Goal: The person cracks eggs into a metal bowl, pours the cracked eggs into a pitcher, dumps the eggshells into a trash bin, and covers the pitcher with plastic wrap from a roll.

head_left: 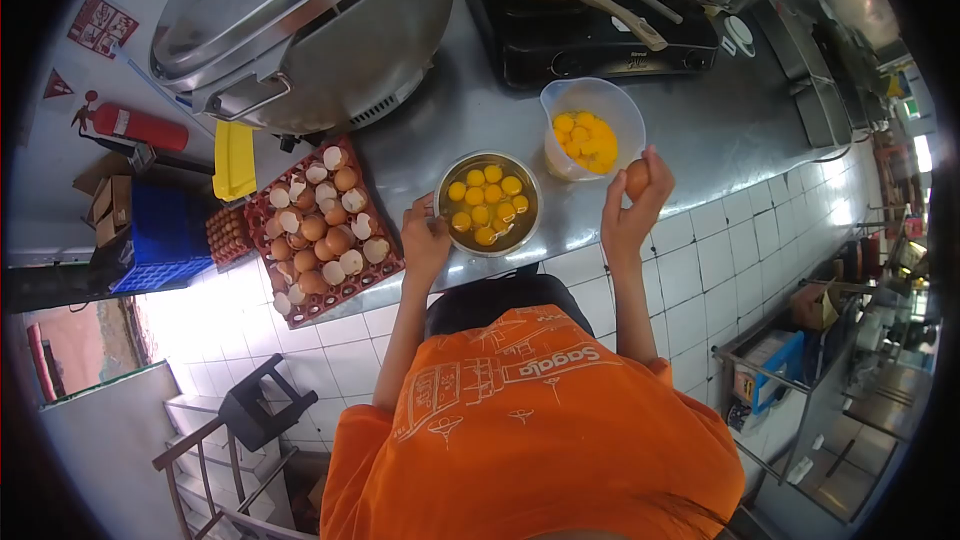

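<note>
R hand [640, 212] closed round brown egg [636, 181], fingertip grip; egg's long axis n/a, can't tell. Key rel: egg is R of steel bowl [505, 251], clear gap btwn, and just beside plastic jug [626, 120] on its near R side, so R hand's nearer jug than bowl. L hand [425, 240] gripping bowl at its L rim; bowl upright on desk [460, 110] w/ yolks in it. Jug has yolks too. Egg tray [388, 268] w/ shells + eggs just L of L hand.
</note>
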The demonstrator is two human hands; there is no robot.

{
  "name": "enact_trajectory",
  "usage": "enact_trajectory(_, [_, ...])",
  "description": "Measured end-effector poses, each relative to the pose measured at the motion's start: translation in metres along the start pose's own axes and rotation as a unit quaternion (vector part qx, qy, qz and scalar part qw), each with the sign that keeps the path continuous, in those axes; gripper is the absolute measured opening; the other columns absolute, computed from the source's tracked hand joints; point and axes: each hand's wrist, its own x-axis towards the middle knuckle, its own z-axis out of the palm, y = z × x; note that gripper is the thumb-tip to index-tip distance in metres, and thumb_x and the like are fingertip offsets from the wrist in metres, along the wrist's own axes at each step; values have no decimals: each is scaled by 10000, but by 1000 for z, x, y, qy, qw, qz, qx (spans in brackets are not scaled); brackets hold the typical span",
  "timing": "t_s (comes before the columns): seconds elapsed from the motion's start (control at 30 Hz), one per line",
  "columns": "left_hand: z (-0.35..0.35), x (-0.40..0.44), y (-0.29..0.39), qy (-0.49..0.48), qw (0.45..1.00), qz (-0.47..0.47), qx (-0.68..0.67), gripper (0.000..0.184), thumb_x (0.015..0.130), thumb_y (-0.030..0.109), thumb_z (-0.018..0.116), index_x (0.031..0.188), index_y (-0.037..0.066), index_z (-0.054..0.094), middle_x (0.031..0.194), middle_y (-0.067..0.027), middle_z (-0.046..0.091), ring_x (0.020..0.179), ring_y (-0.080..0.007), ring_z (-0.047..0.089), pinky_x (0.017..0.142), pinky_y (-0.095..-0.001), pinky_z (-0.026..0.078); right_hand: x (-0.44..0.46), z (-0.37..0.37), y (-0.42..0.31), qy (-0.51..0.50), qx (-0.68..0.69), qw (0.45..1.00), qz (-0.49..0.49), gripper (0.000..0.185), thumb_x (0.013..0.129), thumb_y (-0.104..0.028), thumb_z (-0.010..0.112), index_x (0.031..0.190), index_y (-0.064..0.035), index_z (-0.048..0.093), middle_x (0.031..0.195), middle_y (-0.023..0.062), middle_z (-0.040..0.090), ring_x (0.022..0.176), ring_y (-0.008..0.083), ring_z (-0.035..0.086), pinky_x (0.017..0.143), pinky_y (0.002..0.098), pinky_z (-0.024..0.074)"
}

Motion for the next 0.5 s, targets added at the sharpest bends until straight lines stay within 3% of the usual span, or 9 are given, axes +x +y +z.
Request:
enact_trajectory(0.07, [4,-6,-15,-20,1000,-13,-14,443,803,63,626,1227,8,512,1031,-207,598,749,-306,645,690,-381,517,4,-3,-11,23,15,1000,-3,481,885,-38,561,1337,-44,396,1251,198,458,1147,320,497,924,390,441])
enact_trajectory(0.13, [2,-11,-20,-35,999,-23,-27,453,792,71,643,1222,14,511,1022,-198,599,701,-287,645,664,-373,518,8,0,-22,-108,136,984,43,450,894,-56,580,1310,-44,410,1170,175,548,895,211,588,750,309,493])
enact_trajectory(0.17, [2,-15,-21,-69,997,-24,-7,506,797,99,663,1264,32,482,1037,-183,604,748,-260,658,672,-351,526,6,4,-27,-111,139,983,42,450,894,-56,580,1310,-44,410,1170,175,548,895,211,588,750,309,493])
enact_trajectory(0.23, [-4,-20,-2,-99,995,-26,16,560,801,128,684,1306,51,452,1051,-169,608,795,-234,672,680,-329,534,-3,13,-37,-324,408,795,310,384,921,-128,578,1265,-51,424,1064,139,623,594,101,506,525,221,417])
enact_trajectory(0.27, [-6,-23,19,23,986,110,127,566,800,130,694,1313,62,464,1059,-162,606,839,-224,660,703,-317,529,-7,19,-37,-327,410,793,310,384,921,-128,578,1265,-51,424,1064,139,623,594,101,506,525,221,417])
enact_trajectory(0.3, [-9,-24,38,144,931,242,234,571,800,133,704,1319,74,475,1067,-155,603,884,-214,649,727,-305,524,-12,28,-36,-379,432,733,363,355,938,-175,562,1246,-66,422,985,106,623,538,72,442,476,205,356])
enact_trajectory(0.33, [-9,-23,49,145,930,241,237,571,800,133,704,1319,74,475,1067,-155,603,884,-214,649,727,-305,524,-16,37,-34,-427,450,667,412,331,955,-222,546,1226,-81,420,907,73,622,481,43,379,427,188,296])
enact_trajectory(0.4, [-8,-19,62,-85,973,186,-103,524,808,130,704,1300,96,528,1086,-137,600,947,-196,619,765,-290,512,-23,47,-28,-461,470,617,430,330,961,-251,534,1221,-88,412,864,58,593,486,45,386,431,189,298])
enact_trajectory(0.5, [-4,-13,68,-136,957,224,-120,452,811,101,697,1248,97,583,1069,-118,609,901,-191,627,761,-288,512,-27,59,-20,-498,484,550,464,336,972,-297,517,1229,-111,409,784,33,533,483,53,392,426,194,303])
